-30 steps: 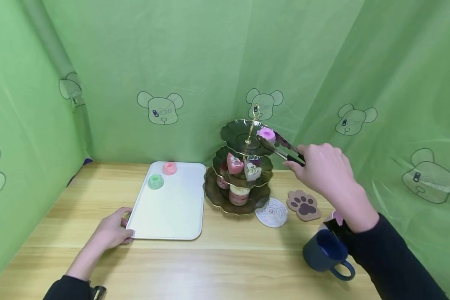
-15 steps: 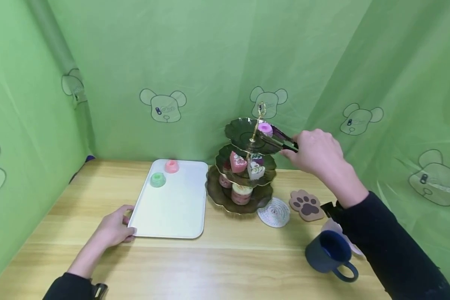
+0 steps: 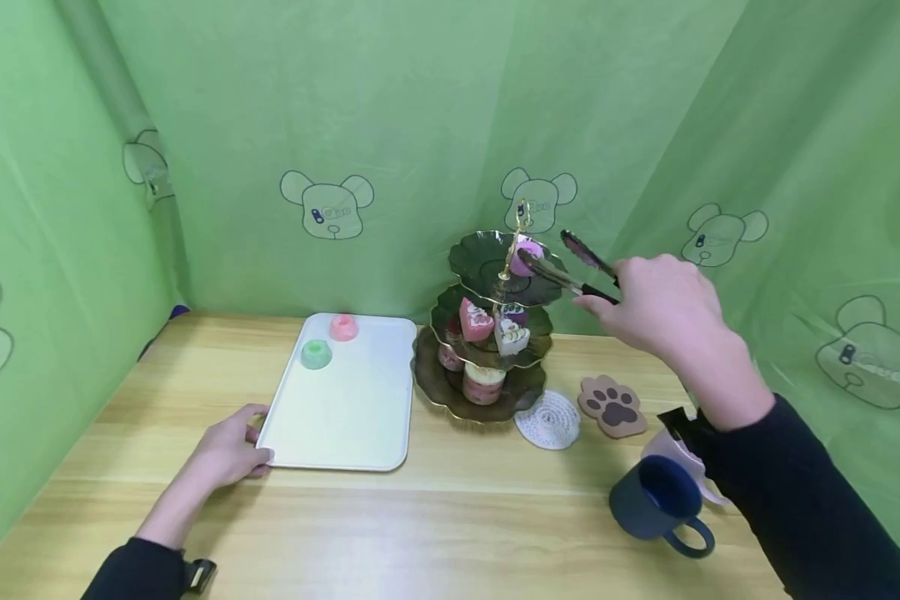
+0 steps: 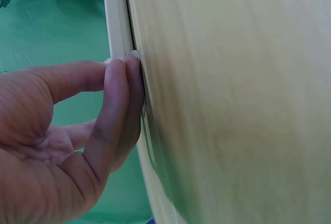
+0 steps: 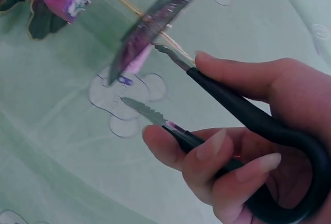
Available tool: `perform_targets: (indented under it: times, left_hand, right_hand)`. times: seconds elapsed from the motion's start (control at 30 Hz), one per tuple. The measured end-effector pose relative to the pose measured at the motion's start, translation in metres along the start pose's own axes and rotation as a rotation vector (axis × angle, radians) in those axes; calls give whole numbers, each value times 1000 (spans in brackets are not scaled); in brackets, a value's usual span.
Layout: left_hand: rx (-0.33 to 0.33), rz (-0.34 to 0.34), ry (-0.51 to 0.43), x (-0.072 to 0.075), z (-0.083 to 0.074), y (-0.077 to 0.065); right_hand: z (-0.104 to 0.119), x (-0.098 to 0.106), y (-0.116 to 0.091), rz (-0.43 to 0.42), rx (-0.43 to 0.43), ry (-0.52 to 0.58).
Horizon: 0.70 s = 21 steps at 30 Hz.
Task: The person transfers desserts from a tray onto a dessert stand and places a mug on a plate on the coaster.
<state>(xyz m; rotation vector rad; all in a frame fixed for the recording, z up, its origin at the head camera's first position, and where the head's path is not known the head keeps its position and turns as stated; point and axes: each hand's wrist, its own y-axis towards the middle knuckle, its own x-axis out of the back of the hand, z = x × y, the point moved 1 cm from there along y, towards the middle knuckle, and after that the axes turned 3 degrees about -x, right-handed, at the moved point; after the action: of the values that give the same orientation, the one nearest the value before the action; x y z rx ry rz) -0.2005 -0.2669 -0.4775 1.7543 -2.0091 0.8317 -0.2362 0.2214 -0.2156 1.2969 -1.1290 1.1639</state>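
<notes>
My right hand grips black-handled tongs above the right side of a dark, three-tier dessert stand. The arms of the tongs stand spread. One tip is at a purple ring-shaped sweet on the top tier, while the other is up and clear of it. In the right wrist view the thumb lies on one arm of the tongs, and the fingers curl round the other. My left hand pinches the near left corner of a white tray, its thumb on the rim.
Green and pink ring-shaped sweets lie on the tray. Cake slices and dessert cups fill the lower tiers. A round woven coaster, a paw-shaped coaster, a dark blue mug and a partly hidden pale pink object stand rightward.
The tongs have spread, one arm lifting away from the purple sweet, which sits on the top tier. My right hand has shifted slightly right. My left hand stays on the tray.
</notes>
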Motion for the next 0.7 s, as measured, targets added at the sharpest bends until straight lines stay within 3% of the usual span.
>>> perform_targets:
  times: [0.17,0.4,0.53,0.7]
  left_hand:
    - [2,3,12,1,0,2]
    - [-1,6,7,4,0,5]
    - [4,10,-1,3,0,4]
    - [9,11,2,0,-1,2]
  right_hand:
    - [-1,9,-28,-59,38,37]
    - [19,9,-62,-142,205,126]
    - [42,0,-70,-139,286,180]
    - [75,-28,-65,-138,378,257]
